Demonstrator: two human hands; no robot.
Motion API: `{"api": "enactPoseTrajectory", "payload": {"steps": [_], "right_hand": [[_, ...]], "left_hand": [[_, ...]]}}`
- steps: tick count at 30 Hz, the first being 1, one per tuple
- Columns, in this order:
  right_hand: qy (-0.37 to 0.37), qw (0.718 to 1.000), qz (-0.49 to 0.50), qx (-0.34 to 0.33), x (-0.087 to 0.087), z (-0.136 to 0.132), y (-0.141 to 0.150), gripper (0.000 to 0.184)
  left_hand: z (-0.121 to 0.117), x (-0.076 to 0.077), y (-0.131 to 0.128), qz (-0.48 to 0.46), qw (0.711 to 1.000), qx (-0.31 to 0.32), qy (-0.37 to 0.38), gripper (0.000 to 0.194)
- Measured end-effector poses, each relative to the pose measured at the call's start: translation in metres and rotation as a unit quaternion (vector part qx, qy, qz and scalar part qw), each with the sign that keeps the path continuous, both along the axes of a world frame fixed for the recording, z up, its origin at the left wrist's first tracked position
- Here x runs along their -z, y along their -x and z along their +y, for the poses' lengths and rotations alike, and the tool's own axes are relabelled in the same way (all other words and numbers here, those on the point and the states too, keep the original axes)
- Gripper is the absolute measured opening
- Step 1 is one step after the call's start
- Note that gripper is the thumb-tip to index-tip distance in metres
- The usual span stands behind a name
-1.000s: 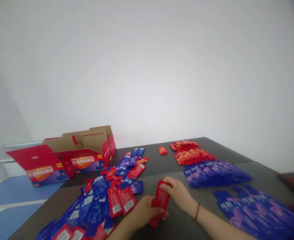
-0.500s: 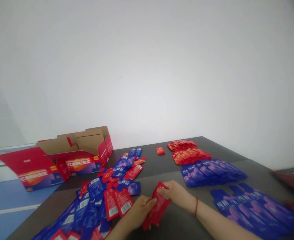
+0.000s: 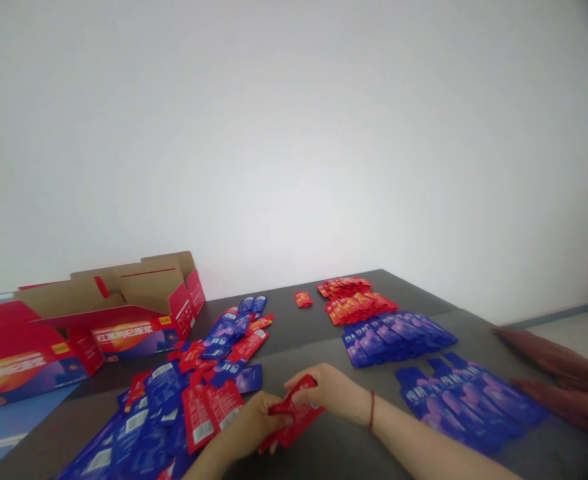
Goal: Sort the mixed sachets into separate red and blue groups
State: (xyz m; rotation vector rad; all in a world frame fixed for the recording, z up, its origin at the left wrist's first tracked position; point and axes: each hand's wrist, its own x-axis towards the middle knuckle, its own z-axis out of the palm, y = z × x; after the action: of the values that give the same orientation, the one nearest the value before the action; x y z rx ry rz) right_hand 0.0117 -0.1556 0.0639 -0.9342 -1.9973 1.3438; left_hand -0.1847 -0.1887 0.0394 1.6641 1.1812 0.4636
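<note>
Meanwhile | hands: our left hand (image 3: 248, 425) and right hand (image 3: 330, 392) pinch a red sachet (image 3: 297, 417) between them, over the surface (image 3: 354, 433) | risk: a hard tug could tear it; a slip could lose it into the mixed sachet heap (image 3: 174, 393) left of our hands

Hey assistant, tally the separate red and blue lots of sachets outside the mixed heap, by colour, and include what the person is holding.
Red rows of sachets: 2
Small red clump: 1
Blue rows of sachets: 2
Red sachet held in hands: 1
Total: 6
</note>
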Motion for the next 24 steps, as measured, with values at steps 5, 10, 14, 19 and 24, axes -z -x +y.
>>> {"api": "enactPoseTrajectory", "payload": {"steps": [5, 10, 14, 19, 24], "right_hand": [[0.063, 0.998, -0.009, -0.007, 0.011, 0.008, -0.004, 0.018], [-0.004, 0.999, -0.011, 0.039, 0.001, 0.042, -0.021, 0.026], [-0.229, 0.955, -0.118, 0.146, -0.015, 0.085, -0.019, 0.034], [-0.385, 0.863, -0.293, 0.145, -0.005, 0.139, 0.018, 0.035], [-0.430, 0.830, -0.344, 0.090, 0.008, 0.190, 0.052, 0.038]], "left_hand": [[0.004, 0.015, -0.001, -0.003, 0.999, -0.042, -0.027, 0.042], [0.021, 0.038, -0.008, -0.054, 0.990, -0.122, -0.045, 0.046], [0.027, 0.046, -0.015, -0.045, 0.975, -0.198, -0.092, 0.042], [0.019, 0.042, -0.019, 0.051, 0.969, -0.171, -0.170, 0.036], [0.022, 0.047, -0.018, 0.124, 0.966, -0.134, -0.182, 0.031]]}}
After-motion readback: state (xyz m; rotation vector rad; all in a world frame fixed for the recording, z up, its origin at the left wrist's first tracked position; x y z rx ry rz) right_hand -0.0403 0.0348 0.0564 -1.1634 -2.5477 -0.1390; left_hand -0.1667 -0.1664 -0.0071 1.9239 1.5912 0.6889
